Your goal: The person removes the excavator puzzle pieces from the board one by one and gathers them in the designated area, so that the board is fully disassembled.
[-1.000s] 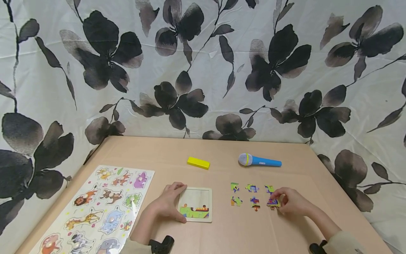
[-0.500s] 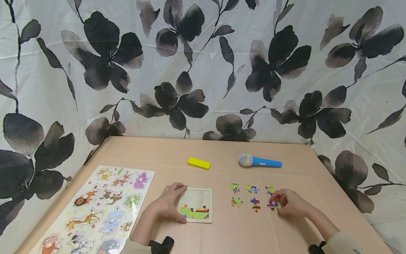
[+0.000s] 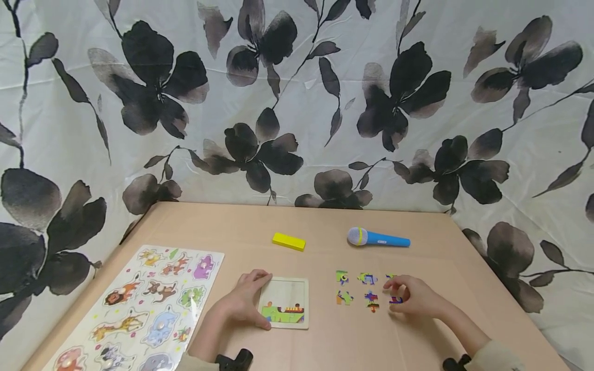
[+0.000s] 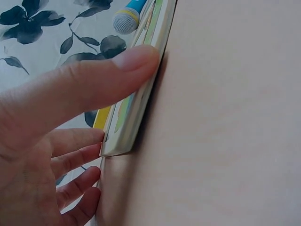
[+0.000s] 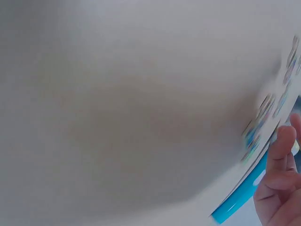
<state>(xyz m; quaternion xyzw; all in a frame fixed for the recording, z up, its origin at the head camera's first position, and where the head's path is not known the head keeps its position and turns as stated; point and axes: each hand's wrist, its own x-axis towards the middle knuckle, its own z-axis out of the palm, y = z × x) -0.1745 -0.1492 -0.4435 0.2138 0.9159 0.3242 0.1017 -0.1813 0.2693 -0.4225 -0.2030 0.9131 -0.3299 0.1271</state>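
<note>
My left hand (image 3: 246, 296) holds a small square wooden jigsaw board (image 3: 283, 288) by its left side. The thumb lies along the near edge and the fingers reach the far left corner; the left wrist view shows the thumb on the frame. Green and orange pieces fill the board's bottom rows. My right hand (image 3: 419, 298) hovers low over the right end of two rows of loose jigsaw pieces (image 3: 367, 278). Its index finger and thumb stand apart around the lower right piece (image 3: 395, 300), which they partly hide. In the right wrist view the fingers (image 5: 282, 146) are loosely bent.
A large animal knob-puzzle sheet (image 3: 153, 309) covers the table's left side. Toward the back lie a yellow block (image 3: 289, 241) and a blue toy microphone (image 3: 378, 237). A floral cloth (image 3: 325, 103) hangs behind the table (image 3: 223, 221).
My right hand has slid left over the right column of pieces, now covering more of it. The left hand keeps its hold on the board. The head view has shifted slightly.
</note>
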